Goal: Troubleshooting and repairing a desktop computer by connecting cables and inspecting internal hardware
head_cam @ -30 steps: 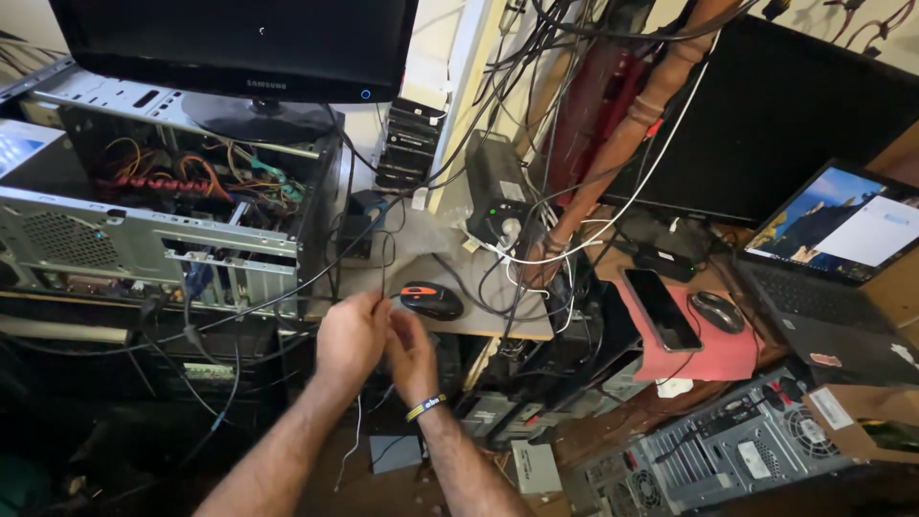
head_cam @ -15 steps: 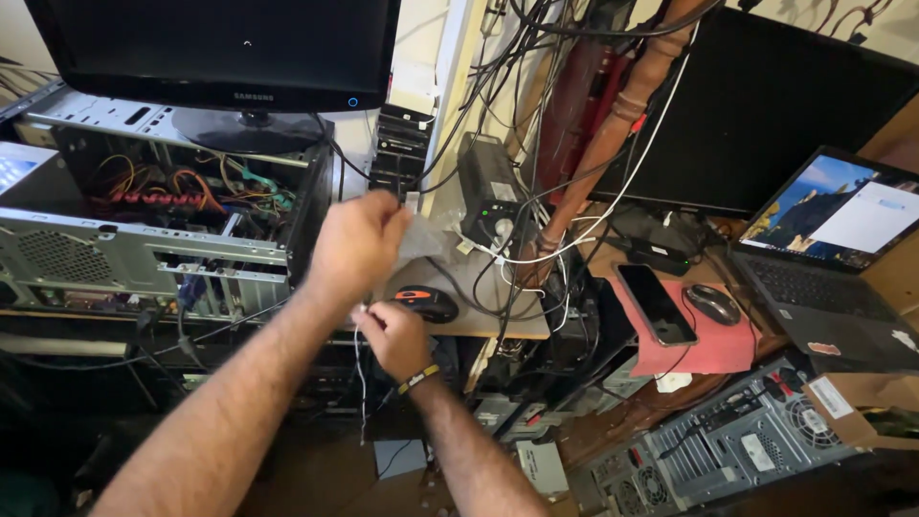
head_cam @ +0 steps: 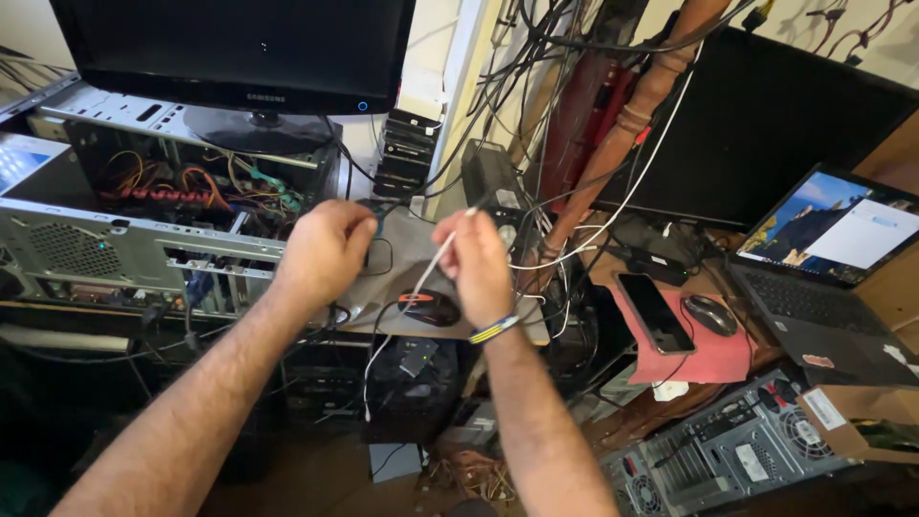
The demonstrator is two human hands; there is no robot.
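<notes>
My right hand (head_cam: pixel 476 258): centre of frame, fingers pinched on a thin white cable (head_cam: pixel 428 271).
My left hand (head_cam: pixel 325 251): curled closed just left of it; what it grips is hidden.
Desk (head_cam: pixel 402 254): cluttered, black mouse (head_cam: pixel 430 307) below my hands.
Upper left: monitor (head_cam: pixel 239 48) above an open computer case (head_cam: pixel 144 230).
Right: open laptop (head_cam: pixel 823 258), phone (head_cam: pixel 655 312) on a red pad (head_cam: pixel 704 354).

The view holds 2 hands: the left hand (head_cam: pixel 324 251) and the right hand (head_cam: pixel 476 260), with 1 white cable (head_cam: pixel 433 266) between them. There are 2 monitors, a stand-mounted one (head_cam: pixel 239 43) and a dark one (head_cam: pixel 766 124); 1 laptop (head_cam: pixel 823 263); 2 computer mice, 1 black-and-red (head_cam: pixel 431 307) and 1 grey (head_cam: pixel 710 314); 1 phone (head_cam: pixel 656 313); 2 opened computer cases (head_cam: pixel 115 244) (head_cam: pixel 718 460); 1 cardboard box (head_cam: pixel 857 416).
</notes>
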